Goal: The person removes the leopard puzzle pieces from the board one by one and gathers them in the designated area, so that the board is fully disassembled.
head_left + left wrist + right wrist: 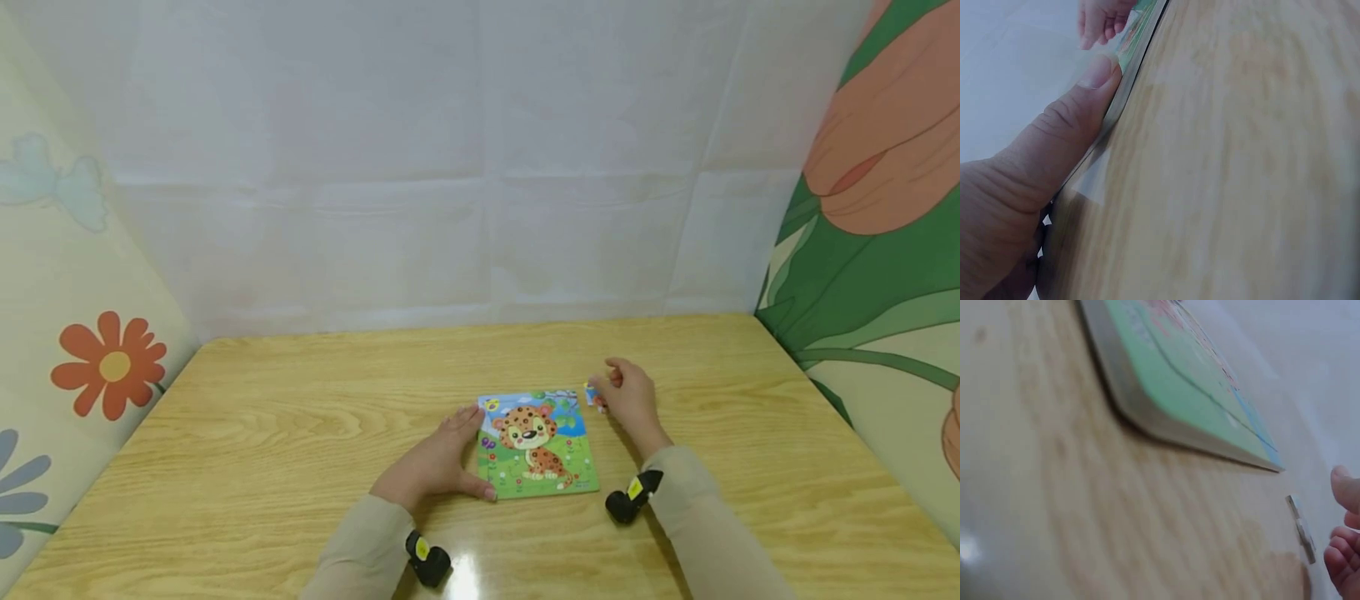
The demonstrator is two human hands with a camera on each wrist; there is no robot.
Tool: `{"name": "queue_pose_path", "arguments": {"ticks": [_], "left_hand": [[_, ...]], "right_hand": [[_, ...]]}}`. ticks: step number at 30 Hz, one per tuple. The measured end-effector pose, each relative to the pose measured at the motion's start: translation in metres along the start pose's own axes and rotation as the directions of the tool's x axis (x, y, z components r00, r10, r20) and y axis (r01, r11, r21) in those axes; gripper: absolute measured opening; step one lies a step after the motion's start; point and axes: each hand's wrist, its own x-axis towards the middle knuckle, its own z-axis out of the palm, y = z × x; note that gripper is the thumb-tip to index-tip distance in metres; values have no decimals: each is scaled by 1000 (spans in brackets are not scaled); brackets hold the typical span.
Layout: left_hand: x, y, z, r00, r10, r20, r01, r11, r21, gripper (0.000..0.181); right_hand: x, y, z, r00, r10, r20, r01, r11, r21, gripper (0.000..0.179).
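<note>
A square puzzle board (pixel 536 450) with a picture of a spotted leopard cub lies flat on the table. My left hand (pixel 442 458) rests against its left side, the fingers near the upper left corner. The left thumb (pixel 1079 106), fairly straight, touches the board's lower left edge. Past the upper right corner, my right hand (pixel 628 400) hovers with loosely bent fingers. Just left of it is a small puzzle piece (pixel 591 393) with blue and yellow on it, partly hidden in the head view. The right wrist view shows a thin piece (pixel 1301 530) apart from the fingers.
The wood-grain table (pixel 300 433) extends around the board on all sides. A white cloth (pixel 412 167) hangs behind it. Painted panels with flowers (pixel 112 367) stand at both sides. Each wrist bears a small black camera (pixel 633 497).
</note>
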Motion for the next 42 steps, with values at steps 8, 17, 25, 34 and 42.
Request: {"name": "queue_pose_path", "arguments": {"ticks": [8, 17, 25, 34, 42], "left_hand": [[1, 0, 0, 1000, -4, 0, 4, 1000, -6, 117], [1, -1, 0, 1000, 5, 0, -5, 1000, 3, 116], [1, -1, 0, 1000, -2, 9, 2, 1000, -3, 116], [0, -1, 0, 1000, -7, 8, 7, 1000, -7, 117], [1, -2, 1, 1000, 17, -5, -17, 1000, 2, 117]], "right_hand": [[-6, -18, 5, 997, 1, 74, -7, 997, 83, 48], [-20, -34, 16, 975, 45, 219, -77, 987, 140, 45], [-28, -40, 25, 944, -102, 315, 105, 994, 7, 43], [-30, -43, 36, 919, -170, 357, 200, 979, -49, 46], [-29, -45, 44, 908, -197, 370, 249, 963, -98, 44]]}}
